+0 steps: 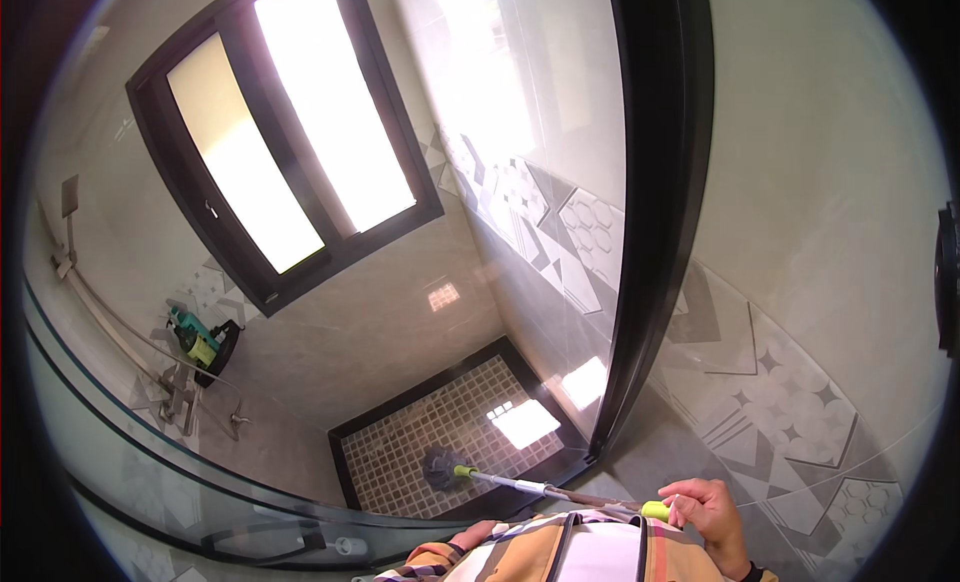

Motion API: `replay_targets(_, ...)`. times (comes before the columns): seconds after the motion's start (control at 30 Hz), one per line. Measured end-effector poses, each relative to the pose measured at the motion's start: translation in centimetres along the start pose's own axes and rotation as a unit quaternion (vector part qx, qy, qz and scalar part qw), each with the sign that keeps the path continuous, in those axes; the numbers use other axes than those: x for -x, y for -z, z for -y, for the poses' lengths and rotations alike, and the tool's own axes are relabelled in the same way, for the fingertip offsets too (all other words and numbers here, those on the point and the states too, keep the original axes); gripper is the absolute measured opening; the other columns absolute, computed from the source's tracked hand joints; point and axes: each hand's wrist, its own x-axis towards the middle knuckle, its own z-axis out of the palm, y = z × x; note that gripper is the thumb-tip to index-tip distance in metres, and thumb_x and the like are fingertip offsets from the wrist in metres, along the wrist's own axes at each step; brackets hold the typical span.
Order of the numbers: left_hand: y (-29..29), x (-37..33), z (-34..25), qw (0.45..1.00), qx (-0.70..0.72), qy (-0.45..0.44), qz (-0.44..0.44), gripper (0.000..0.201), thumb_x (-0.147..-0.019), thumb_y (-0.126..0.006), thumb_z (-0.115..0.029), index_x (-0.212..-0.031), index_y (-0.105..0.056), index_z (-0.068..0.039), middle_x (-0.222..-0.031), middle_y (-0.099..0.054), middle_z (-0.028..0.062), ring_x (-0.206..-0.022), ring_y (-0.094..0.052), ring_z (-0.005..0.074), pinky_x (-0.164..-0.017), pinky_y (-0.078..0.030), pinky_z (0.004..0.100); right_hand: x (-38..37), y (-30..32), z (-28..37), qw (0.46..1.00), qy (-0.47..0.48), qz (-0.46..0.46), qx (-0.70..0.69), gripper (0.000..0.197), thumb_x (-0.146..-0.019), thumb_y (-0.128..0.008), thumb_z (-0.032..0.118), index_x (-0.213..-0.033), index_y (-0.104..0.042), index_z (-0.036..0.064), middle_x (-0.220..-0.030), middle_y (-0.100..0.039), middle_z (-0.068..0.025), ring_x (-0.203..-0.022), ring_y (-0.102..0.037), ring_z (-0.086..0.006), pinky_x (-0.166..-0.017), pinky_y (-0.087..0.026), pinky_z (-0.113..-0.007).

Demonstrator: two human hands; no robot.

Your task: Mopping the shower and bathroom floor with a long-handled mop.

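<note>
Clear glass point(120, 462), bent by the lens, curves along the left side of a shower. Beyond it, a shower head point(70, 196) hangs on the wall, then a dark corner shelf point(231, 344) holding bottles point(197, 344), and a bright, dark-framed window point(288, 162).

Below lies a brown mosaic floor point(400, 437) within a dark border. The shaggy grey brush head point(440, 470) rests on it, towards the near edge and short of the sunlit patch point(525, 424). Steady, even pressure probably suits this head, with strokes along the grout lines and into the border's corners.

Just right of the head's lower side, near the person's body, is the left hand point(476, 534). Its fingers are partly hidden, so whether it holds anything cannot be told. A second hold partway up the pole would likely help guide it.

The pole point(530, 487) slants from the head to a yellow-green grip point(655, 510) at the waist. There the right hand point(708, 515) curls its fingers around the end. Keeping the pole low and clear of the black door frame point(655, 232) seems wise.
</note>
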Motion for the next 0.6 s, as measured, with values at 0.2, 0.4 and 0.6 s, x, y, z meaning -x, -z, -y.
replay_targets(0.2,1.6,3.6,-6.4,0.998,0.061,0.006,-0.016,0.038,-0.086,-0.042,-0.032,-0.104,-0.059,-0.004,-0.102,-0.061,0.0176,-0.094,-0.057,0.0270,-0.082,-0.040,0.0368,-0.1,0.2,-0.3,1.000,0.031,0.001,0.003,0.021,-0.085,-0.055,0.013,-0.092,-0.063,-0.0056,-0.053,-0.055,-0.0047,-0.054,-0.058,-0.0122,-0.064,-0.049,-0.027)
replay_targets(0.4,2.0,5.7,-10.1,0.994,0.094,-0.025,-0.054,0.038,-0.086,-0.043,-0.033,-0.104,-0.060,-0.004,-0.099,-0.062,0.0165,-0.092,-0.057,0.0247,-0.082,-0.039,0.0359,0.3,0.6,-0.9,1.000,-0.021,0.010,-0.003,0.018,-0.084,-0.056,0.010,-0.092,-0.063,-0.0047,-0.065,-0.060,-0.0104,-0.055,-0.057,-0.0118,-0.054,-0.046,-0.024)
replay_targets(0.6,2.3,7.2,-13.5,0.990,0.109,-0.028,-0.079,0.037,-0.086,-0.043,-0.033,-0.102,-0.060,-0.005,-0.096,-0.063,0.0155,-0.090,-0.056,0.0225,-0.082,-0.039,0.0351,0.5,0.5,-0.7,1.000,-0.023,0.010,-0.005,0.018,-0.083,-0.056,0.009,-0.091,-0.064,-0.0047,-0.068,-0.061,-0.0112,-0.055,-0.057,-0.0113,-0.054,-0.046,-0.023)
